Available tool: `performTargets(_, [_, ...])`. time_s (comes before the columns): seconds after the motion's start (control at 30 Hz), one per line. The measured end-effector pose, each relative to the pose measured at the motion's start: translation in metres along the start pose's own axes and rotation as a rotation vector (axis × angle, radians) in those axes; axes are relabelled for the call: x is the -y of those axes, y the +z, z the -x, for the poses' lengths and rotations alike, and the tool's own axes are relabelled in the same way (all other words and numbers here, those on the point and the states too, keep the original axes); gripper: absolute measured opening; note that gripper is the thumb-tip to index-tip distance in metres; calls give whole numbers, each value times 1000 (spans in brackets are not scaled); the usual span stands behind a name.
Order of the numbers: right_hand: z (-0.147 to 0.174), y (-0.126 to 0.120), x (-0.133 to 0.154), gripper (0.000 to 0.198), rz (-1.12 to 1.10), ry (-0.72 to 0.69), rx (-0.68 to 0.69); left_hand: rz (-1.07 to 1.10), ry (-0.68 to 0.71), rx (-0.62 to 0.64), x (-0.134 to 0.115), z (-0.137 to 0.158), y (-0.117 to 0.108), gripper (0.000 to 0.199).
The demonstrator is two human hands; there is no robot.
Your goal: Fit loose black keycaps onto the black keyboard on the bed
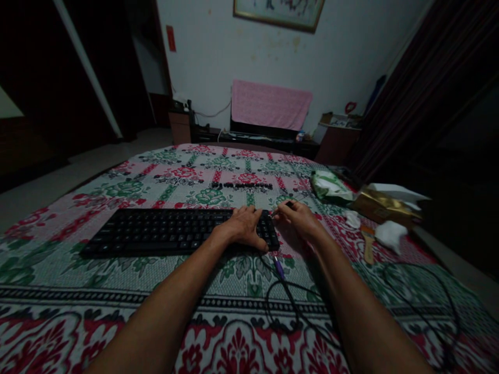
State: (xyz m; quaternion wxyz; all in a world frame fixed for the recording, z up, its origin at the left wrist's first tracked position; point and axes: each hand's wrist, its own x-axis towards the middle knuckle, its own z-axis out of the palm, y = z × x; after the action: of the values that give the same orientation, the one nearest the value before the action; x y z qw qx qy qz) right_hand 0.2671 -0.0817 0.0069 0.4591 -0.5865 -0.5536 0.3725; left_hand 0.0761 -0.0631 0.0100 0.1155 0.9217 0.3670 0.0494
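Now, left hand [245,227] spread on keyboard [156,232], legends [171,237] illegible, right hand [299,217] in pinch around slim tool [289,204]

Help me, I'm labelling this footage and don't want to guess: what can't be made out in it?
Head view: some keys of the keyboard, hidden under the left hand.
Head view: the thin item in the right hand, partly covered by fingers, too small and dim to identify.
Head view: markings on the dark pieces, too small.
Head view: the framed picture's top, cut off by the upper edge.
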Motion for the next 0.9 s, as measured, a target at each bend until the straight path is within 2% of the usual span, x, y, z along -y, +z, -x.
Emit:
performTargets(0.33, [3,3,5,17,-27,30,-49,-11,-5,-1,1,-1,2,96])
performTargets(0.6, [4,3,4,21,-15,-29,-157,-10,-14,22,1,-1,1,100])
performTargets(0.9, [0,5,-1,20,-33,-32,-154,-13,-16,32,-3,2,-3,101])
